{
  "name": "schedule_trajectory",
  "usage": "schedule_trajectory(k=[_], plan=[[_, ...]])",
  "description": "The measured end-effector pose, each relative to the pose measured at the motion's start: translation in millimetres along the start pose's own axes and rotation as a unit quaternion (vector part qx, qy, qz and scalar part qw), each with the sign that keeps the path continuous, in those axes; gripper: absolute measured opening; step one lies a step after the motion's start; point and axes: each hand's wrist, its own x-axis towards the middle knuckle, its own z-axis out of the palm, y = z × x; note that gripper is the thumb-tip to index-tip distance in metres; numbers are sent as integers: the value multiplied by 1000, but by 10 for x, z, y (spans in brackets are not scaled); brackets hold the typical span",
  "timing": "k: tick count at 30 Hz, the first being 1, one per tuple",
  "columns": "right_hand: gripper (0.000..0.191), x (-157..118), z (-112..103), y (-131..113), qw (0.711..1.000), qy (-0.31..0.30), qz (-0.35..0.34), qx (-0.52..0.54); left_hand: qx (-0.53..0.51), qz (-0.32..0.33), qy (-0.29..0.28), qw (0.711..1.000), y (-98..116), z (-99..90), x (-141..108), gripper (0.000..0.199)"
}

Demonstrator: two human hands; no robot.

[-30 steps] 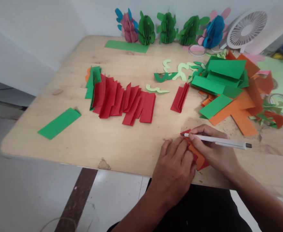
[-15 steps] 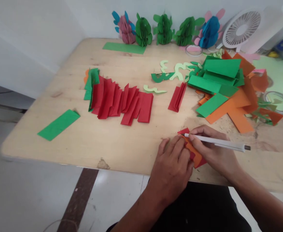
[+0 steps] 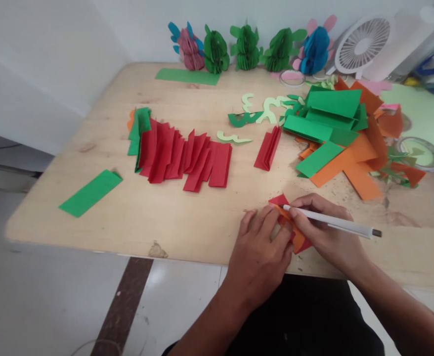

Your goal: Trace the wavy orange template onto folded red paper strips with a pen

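Observation:
My right hand [image 3: 326, 230] grips a white pen [image 3: 335, 222], its dark tip at the upper end of an orange paper cutout [image 3: 299, 241]. This cutout lies over a red paper strip [image 3: 278, 200] at the table's front edge. My left hand [image 3: 263, 242] holds both papers down with bent fingers, hiding part of them; its thumb is mostly hidden. Ahead of my hands is a small folded red paper [image 3: 268, 149]. Further left lies a row of folded red papers [image 3: 183, 155], with folded green pieces [image 3: 140, 127] at its left end.
A heap of green [image 3: 333, 104] and orange paper [image 3: 361, 180] covers the right side. Pale green scraps [image 3: 269, 110] lie mid-table. A green strip [image 3: 91, 193] is at left. Several paper figures [image 3: 246, 49] and a white fan [image 3: 363, 47] stand along the wall.
The whole view has shifted slightly. The fingers of my left hand have spread a little on the paper, and the pen tip stays near the cutout's upper end.

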Motion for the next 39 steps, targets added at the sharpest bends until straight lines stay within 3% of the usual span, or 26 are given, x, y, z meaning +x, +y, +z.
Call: schedule_trajectory(k=[14,39], plan=[[18,-144,-71,69,1000,23,17,-7,-2,1,6,1000,2,1,6,28],[12,-277,-49,144,997,71,-35,-24,8,10,12,1000,11,7,-4,28]])
